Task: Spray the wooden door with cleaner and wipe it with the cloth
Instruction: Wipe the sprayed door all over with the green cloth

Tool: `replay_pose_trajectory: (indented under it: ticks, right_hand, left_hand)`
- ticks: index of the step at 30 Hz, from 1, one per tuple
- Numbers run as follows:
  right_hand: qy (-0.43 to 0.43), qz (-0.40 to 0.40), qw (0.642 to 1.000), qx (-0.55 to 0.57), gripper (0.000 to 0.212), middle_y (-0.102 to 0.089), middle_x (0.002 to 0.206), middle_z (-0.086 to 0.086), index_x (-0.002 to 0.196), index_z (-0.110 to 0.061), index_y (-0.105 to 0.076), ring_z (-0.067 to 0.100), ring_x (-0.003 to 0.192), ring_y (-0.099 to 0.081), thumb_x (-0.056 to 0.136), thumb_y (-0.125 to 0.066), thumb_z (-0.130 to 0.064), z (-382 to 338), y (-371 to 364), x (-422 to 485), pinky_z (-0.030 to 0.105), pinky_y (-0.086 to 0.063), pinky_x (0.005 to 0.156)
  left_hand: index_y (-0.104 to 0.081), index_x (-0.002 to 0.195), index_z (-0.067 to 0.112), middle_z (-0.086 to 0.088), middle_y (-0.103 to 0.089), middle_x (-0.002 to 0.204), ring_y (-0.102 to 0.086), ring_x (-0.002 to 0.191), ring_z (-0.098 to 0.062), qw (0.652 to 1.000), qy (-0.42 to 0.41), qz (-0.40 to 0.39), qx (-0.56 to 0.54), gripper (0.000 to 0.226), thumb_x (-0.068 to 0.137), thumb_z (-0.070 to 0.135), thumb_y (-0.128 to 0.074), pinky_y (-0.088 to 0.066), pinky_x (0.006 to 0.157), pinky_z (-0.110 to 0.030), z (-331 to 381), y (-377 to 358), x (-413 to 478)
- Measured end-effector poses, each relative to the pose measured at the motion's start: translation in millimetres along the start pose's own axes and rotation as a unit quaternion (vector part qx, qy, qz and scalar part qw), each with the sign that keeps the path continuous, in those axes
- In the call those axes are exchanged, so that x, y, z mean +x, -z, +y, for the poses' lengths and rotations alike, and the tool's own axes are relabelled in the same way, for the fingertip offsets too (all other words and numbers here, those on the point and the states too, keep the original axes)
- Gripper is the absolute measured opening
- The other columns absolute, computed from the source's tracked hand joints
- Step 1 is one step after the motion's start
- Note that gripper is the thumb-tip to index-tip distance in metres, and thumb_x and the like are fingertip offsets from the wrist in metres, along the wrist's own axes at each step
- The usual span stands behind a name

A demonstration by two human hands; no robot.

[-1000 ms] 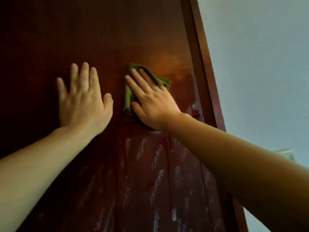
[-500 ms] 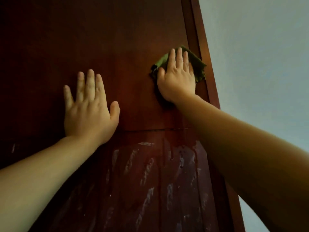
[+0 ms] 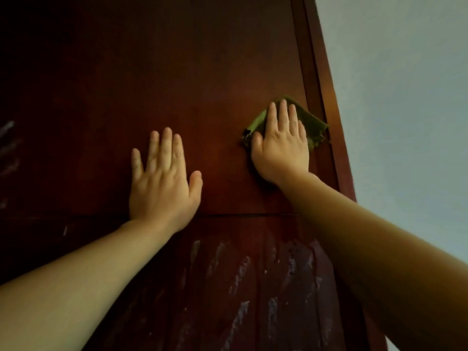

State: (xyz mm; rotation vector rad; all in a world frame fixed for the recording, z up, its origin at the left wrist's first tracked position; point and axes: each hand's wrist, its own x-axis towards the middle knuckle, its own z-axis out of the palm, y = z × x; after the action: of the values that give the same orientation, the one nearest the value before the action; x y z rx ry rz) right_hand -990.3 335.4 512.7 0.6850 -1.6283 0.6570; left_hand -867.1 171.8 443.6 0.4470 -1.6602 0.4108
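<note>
The dark reddish-brown wooden door (image 3: 197,72) fills most of the head view. My right hand (image 3: 281,145) lies flat on a folded green cloth (image 3: 312,125) and presses it against the upper door panel, close to the door's right edge. My left hand (image 3: 162,183) rests palm-flat on the door with fingers spread, left of and a little lower than the right hand, holding nothing. Whitish wet streaks (image 3: 240,274) run down the lower panel below a horizontal seam. No spray bottle is in view.
The door's raised right edge strip (image 3: 316,79) runs up beside the cloth. A pale grey-blue wall (image 3: 405,97) lies to the right of the door. Faint streaks (image 3: 7,138) show at the far left of the door.
My right hand has slid the cloth from the middle of the door to the right, up against the right edge. My left hand has stayed flat on the door.
</note>
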Motion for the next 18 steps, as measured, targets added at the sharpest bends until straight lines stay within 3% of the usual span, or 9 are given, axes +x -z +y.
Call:
replay_pose_trajectory:
  ticks: [2,4,7,10,13,15,18]
  right_hand:
    - [0.066,-0.002,0.998,0.005,0.073,0.006,0.165,0.008,0.158,-0.014,0.0,0.023,0.152,0.01,0.097,-0.026,-0.046,-40.2,-7.0,-5.9,0.04,0.001,0.123]
    - [0.19,-0.026,0.981,0.023,0.073,0.006,0.165,0.006,0.157,-0.014,0.001,0.021,0.152,0.011,0.098,-0.027,-0.046,-81.2,-12.0,-24.4,0.041,-0.002,0.124]
    - [0.321,-0.074,0.932,0.152,0.072,-0.009,0.165,0.005,0.157,-0.014,-0.007,0.02,0.151,-0.009,0.097,-0.029,-0.047,-121.5,-18.2,-43.6,0.04,-0.018,0.12]
    - [0.279,-0.061,0.887,0.364,0.071,-0.037,0.152,0.006,0.147,-0.007,-0.038,0.013,0.139,-0.03,0.088,-0.035,-0.045,-136.9,-17.7,-41.2,0.016,-0.02,0.115]
    - [0.196,0.012,0.878,0.437,0.062,-0.041,0.148,0.01,0.142,-0.004,-0.045,0.012,0.135,-0.033,0.08,-0.047,-0.012,-135.0,-18.2,-37.3,0.002,-0.017,0.109]
    - [0.154,0.039,0.885,0.438,0.065,-0.043,0.15,0.012,0.143,-0.006,-0.045,0.008,0.134,-0.033,0.079,-0.043,0.005,-134.0,-17.9,-38.3,-0.001,-0.019,0.106]
    - [0.12,0.033,0.905,0.407,0.065,-0.037,0.155,0.004,0.149,-0.013,-0.04,0.001,0.137,-0.026,0.089,-0.042,0.01,-145.8,-15.3,-41.5,-0.001,-0.016,0.106]
  left_hand:
    - [-0.004,0.156,0.009,-0.006,-0.002,0.165,0.003,0.153,-0.02,0.993,-0.013,0.048,-0.104,0.073,0.094,0.045,-0.015,-0.004,0.124,-0.048,-2.3,4.8,-3.5]
    - [-0.016,0.155,0.005,-0.004,-0.014,0.162,-0.009,0.152,-0.019,0.959,-0.045,0.122,-0.252,0.067,0.095,0.035,-0.024,-0.012,0.124,-0.044,-7.3,15.3,-11.1]
    - [-0.027,0.151,-0.002,-0.01,-0.026,0.158,-0.021,0.15,-0.023,0.929,-0.116,0.158,-0.312,0.062,0.096,0.027,-0.029,-0.016,0.123,-0.033,-13.6,31.8,-20.6]
    - [-0.022,0.152,-0.001,-0.016,-0.024,0.16,-0.019,0.15,-0.024,0.944,-0.084,0.113,-0.299,0.067,0.097,0.038,-0.022,-0.012,0.122,-0.027,-17.6,33.7,-22.2]
    - [-0.012,0.154,0.002,-0.014,-0.011,0.163,-0.007,0.152,-0.021,0.947,0.014,0.032,-0.318,0.09,0.092,0.066,-0.003,0.002,0.12,-0.02,-22.0,29.6,-22.7]
    - [-0.012,0.155,0.008,-0.007,-0.011,0.165,-0.004,0.152,-0.017,0.955,0.021,-0.02,-0.295,0.083,0.094,0.061,0.002,0.003,0.12,-0.021,-23.7,27.9,-21.5]
    - [-0.015,0.157,0.015,-0.002,-0.015,0.165,-0.005,0.152,-0.014,0.973,-0.01,-0.033,-0.227,0.065,0.097,0.042,-0.009,-0.002,0.123,-0.03,-39.7,30.8,-13.4]
